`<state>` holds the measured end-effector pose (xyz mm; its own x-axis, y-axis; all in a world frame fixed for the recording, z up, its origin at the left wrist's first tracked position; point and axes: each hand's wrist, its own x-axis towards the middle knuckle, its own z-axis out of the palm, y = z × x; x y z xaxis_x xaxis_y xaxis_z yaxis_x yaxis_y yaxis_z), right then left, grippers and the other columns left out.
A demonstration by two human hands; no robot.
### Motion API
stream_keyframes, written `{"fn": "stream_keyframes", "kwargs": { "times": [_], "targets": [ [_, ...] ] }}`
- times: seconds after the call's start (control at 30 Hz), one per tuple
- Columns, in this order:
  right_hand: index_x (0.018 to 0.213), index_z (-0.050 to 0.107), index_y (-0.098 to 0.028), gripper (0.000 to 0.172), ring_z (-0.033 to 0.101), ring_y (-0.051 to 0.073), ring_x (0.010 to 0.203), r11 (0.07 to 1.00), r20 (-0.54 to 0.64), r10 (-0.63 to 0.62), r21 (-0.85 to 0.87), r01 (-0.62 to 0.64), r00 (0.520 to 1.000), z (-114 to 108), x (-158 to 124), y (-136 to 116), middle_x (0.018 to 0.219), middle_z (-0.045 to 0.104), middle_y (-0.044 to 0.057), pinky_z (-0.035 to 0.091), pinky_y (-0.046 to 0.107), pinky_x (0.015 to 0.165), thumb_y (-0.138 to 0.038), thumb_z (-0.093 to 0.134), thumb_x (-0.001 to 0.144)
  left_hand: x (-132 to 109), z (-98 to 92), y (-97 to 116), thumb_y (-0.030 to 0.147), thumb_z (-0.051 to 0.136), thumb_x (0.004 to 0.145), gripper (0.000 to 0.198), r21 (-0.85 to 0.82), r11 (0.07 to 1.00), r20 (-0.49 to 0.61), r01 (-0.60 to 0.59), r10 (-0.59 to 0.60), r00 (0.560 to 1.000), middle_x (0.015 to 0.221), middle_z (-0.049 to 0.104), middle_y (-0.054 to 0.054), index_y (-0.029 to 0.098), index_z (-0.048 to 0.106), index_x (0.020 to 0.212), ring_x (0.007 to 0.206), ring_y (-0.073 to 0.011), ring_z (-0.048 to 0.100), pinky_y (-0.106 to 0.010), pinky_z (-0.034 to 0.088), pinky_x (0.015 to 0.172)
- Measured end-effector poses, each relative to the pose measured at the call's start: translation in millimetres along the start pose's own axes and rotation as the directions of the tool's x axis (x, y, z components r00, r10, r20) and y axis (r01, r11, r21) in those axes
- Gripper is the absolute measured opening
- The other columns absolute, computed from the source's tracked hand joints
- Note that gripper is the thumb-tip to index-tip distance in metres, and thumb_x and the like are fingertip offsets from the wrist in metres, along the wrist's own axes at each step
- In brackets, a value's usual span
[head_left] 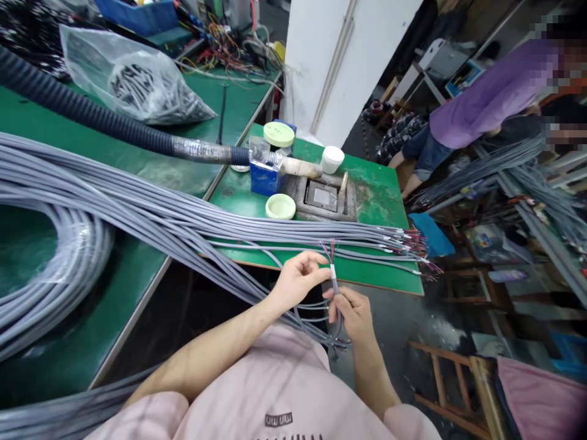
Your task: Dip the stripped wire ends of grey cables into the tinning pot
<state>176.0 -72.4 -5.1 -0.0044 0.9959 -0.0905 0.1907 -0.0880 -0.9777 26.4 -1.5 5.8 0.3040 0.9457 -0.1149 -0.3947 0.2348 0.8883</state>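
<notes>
My right hand (353,311) grips one grey cable (335,286) upright, with its stripped end and thin coloured wires pointing up. My left hand (300,276) pinches that cable just under the bared wires, at a white band. Both hands hover in front of the near edge of the small green table (380,183). A thick bundle of grey cables (137,208) runs from the left across both tables, its stripped coloured ends (413,241) fanned out at the right.
A black corrugated hose (82,110) leads to a blue block (263,177) beside a grey metal pot (325,197). Green lids (280,206) and a white jar (332,159) stand nearby. A bag of parts (137,85) lies at the back left. Another person in purple (486,98) bends at right.
</notes>
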Motion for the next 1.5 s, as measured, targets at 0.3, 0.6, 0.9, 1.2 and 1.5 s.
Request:
{"fn": "stream_keyframes", "kwargs": {
  "times": [0.3, 0.6, 0.9, 1.2, 1.5],
  "targets": [
    [0.084, 0.069, -0.016, 0.034, 0.044, 0.009, 0.037, 0.998, 0.021, 0.048, 0.027, -0.049, 0.999, 3.5, 0.0, 2.1, 0.043, 0.056, -0.002, 0.036, 0.021, 0.040, -0.047, 0.054, 0.087, 8.5, -6.0, 10.6, 0.044, 0.076, 0.067, 0.034, 0.027, 0.995, -0.110, -0.092, 0.095, 0.989, 0.049, 0.039, 0.008, 0.014, 0.070, 0.082, 0.045, -0.0040, 0.030, -0.020, 0.022, 0.045],
    [0.084, 0.069, -0.017, 0.033, 0.046, 0.009, 0.038, 0.999, 0.030, 0.039, -0.027, -0.038, 0.999, 8.2, 1.9, 2.7, 0.044, 0.056, -0.003, 0.038, 0.022, 0.042, -0.046, 0.054, 0.087, 14.0, -10.3, 3.9, 0.038, 0.079, 0.065, 0.032, 0.060, 0.997, -0.126, -0.055, 0.062, 0.990, 0.050, 0.043, 0.007, 0.014, 0.069, 0.084, 0.045, -0.0037, 0.034, -0.019, 0.026, 0.045],
    [0.083, 0.069, -0.017, 0.032, 0.046, 0.009, 0.037, 0.998, 0.019, 0.030, -0.056, -0.029, 0.999, 11.8, 1.9, -1.7, 0.042, 0.055, -0.003, 0.040, 0.021, 0.041, -0.045, 0.054, 0.086, 13.4, -5.1, 11.0, 0.039, 0.080, 0.060, 0.031, 0.036, 0.997, -0.192, -0.061, 0.067, 0.979, 0.046, 0.045, 0.008, 0.014, 0.062, 0.065, 0.043, -0.0034, 0.035, -0.018, 0.029, 0.043],
    [0.092, 0.070, -0.016, 0.036, 0.045, 0.009, 0.038, 0.997, -0.056, 0.062, 0.051, -0.059, 0.997, 14.3, 4.5, 4.1, 0.045, 0.055, -0.003, 0.039, 0.021, 0.041, -0.048, 0.054, 0.086, 3.4, -4.7, 7.4, 0.043, 0.077, 0.065, 0.030, 0.042, 0.992, -0.246, -0.118, 0.124, 0.961, 0.045, 0.052, 0.005, 0.016, 0.064, 0.067, 0.041, -0.0051, 0.041, -0.019, 0.032, 0.043],
    [0.109, 0.067, -0.015, 0.041, 0.041, 0.007, 0.036, 0.969, -0.007, 0.095, 0.232, -0.091, 0.995, 9.8, 10.9, 0.3, 0.045, 0.054, -0.005, 0.034, 0.020, 0.039, -0.046, 0.061, 0.083, -5.2, 5.1, -3.7, 0.042, 0.077, 0.065, 0.028, 0.044, 0.993, -0.220, -0.112, 0.119, 0.968, 0.047, 0.056, 0.004, 0.016, 0.067, 0.066, 0.042, -0.0062, 0.045, -0.020, 0.038, 0.044]
  ]
}}
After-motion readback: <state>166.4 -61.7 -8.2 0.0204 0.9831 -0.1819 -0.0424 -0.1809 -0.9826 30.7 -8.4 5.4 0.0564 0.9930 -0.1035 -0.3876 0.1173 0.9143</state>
